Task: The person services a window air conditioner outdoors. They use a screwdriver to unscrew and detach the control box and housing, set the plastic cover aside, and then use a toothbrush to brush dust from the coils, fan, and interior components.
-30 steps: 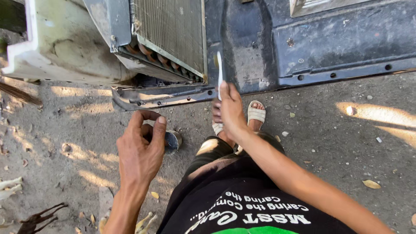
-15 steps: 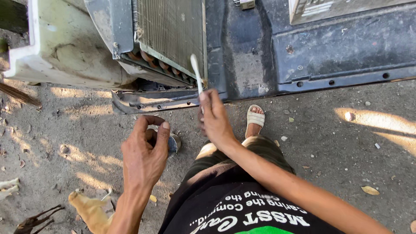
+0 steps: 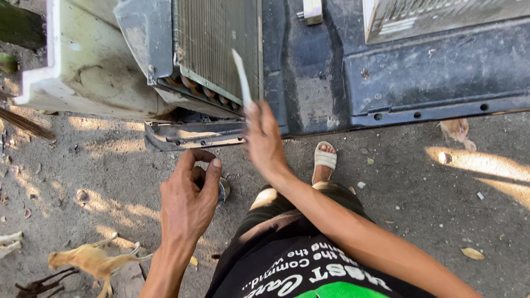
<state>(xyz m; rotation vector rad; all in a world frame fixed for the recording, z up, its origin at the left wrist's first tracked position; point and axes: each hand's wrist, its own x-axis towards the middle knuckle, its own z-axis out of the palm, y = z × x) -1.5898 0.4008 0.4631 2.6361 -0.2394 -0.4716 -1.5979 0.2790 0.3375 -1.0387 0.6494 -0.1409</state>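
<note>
A thin pale strip (image 3: 241, 77) is being held upright in the right hand (image 3: 264, 140), its lower end pinched between the fingers and its upper end standing in front of the finned radiator panel (image 3: 221, 44) just above that hand. No labels or packages are being shown near either hand. Beyond the right hand, a dark blue-grey metal casing (image 3: 419, 72) is lying across the ground, with a bent metal rail (image 3: 187, 138) just left of the hand. A white sandal (image 3: 324, 160) is being worn just right of the right wrist. The left hand (image 3: 187, 201) is being held loosely curled, fingers narrow, over a small round metal object (image 3: 223, 189) on the sandy ground (image 3: 441, 221); whether it is being gripped cannot be told. Below the left forearm, a small tan animal (image 3: 91, 259) is standing.
</note>
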